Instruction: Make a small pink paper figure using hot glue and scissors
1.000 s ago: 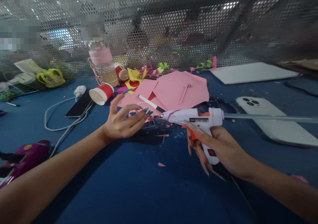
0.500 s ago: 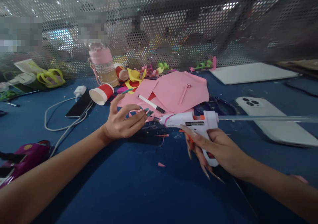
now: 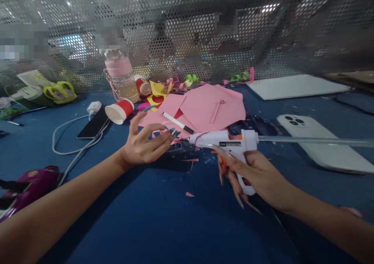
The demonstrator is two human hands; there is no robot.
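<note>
The right hand (image 3: pixel 257 174) is wrapped around the grip of a white hot glue gun (image 3: pixel 230 145), fingers curled about the handle with the forefinger lying along the orange trigger. The gun hangs just above the blue table (image 3: pixel 163 217), near its middle, its barrel running nearly level from right to left, so its long axis lies across the view. The nozzle points left at the fingertips of the left hand (image 3: pixel 143 147), and a clear glue stick (image 3: pixel 315 140) juts straight out of the back toward the right. The left hand rests beside the nozzle with its thumb raised and its long-nailed fingers pinched narrow on a small pink paper scrap (image 3: pixel 172 137); how firmly they hold it is hard to tell. Just beyond the nozzle lie pink paper sheets (image 3: pixel 210 106) with a black-capped white marker (image 3: pixel 177 122) slanted across them. Farther back a red paper cup (image 3: pixel 119 110) lies on its side, next to a water bottle (image 3: pixel 122 77) with a pink band, which stands against the perforated metal screen (image 3: pixel 204 30). Left of the cup a dark phone (image 3: pixel 94 126) sits with a white charger cable (image 3: pixel 73 139) looped about it. To the right, under the glue stick, a white phone (image 3: pixel 318 143) lies face down, with a white board (image 3: pixel 295 85) behind it. Small paper offcuts dot the cloth between the two hands.
</note>
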